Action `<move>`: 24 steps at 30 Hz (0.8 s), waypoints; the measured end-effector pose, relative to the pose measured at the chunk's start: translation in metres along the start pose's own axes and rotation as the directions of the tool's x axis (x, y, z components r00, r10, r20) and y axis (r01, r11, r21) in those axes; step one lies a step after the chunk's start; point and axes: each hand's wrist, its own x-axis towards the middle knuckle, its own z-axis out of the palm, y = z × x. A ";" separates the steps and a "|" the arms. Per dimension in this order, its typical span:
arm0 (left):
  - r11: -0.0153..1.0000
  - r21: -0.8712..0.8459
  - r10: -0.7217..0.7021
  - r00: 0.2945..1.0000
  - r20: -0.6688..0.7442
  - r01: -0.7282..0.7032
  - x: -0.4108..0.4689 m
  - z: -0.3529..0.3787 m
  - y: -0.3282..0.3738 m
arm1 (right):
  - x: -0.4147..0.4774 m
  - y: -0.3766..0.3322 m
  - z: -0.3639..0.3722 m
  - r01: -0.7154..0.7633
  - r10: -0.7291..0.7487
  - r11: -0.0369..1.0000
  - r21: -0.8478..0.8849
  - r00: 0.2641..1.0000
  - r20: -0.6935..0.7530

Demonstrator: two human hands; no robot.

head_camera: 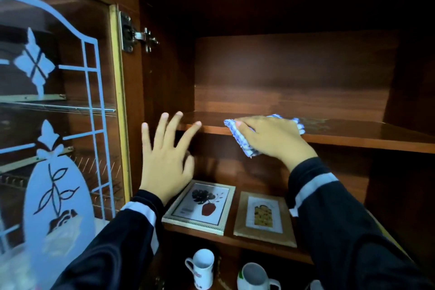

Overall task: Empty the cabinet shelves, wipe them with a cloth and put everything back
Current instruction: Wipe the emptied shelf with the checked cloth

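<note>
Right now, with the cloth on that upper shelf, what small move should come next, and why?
Probably slide the cloth to the right along the shelf. The right hand presses it flat near the shelf's front left, and a dull patch lies just beyond it on the wood. The left hand hovers open, holding nothing.

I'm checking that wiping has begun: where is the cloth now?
In the head view, the cloth lies on the front edge of the upper shelf under the right hand, with the left hand just to its left.

Blue-and-white cloth [239, 136], bunched, on front edge of brown wooden shelf [353, 130]
</note>
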 end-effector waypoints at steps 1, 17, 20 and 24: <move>0.999 0.020 -0.036 0.999 -0.038 0.037 0.000 -0.004 -0.004 | 0.005 -0.007 0.005 0.018 -0.018 1.000 -0.013 1.000 -0.008; 0.929 0.295 -0.176 0.969 -0.173 0.222 -0.016 -0.015 -0.050 | 0.036 -0.068 0.034 0.098 -0.103 0.990 -0.106 0.993 -0.051; 0.929 0.325 -0.130 0.979 -0.159 0.176 -0.019 -0.013 -0.053 | 0.038 -0.076 0.043 0.093 -0.109 0.983 -0.158 0.989 -0.095; 0.933 0.337 -0.082 0.985 -0.155 0.130 -0.022 -0.012 -0.056 | 0.025 -0.066 0.046 0.009 -0.041 0.982 -0.190 0.985 -0.168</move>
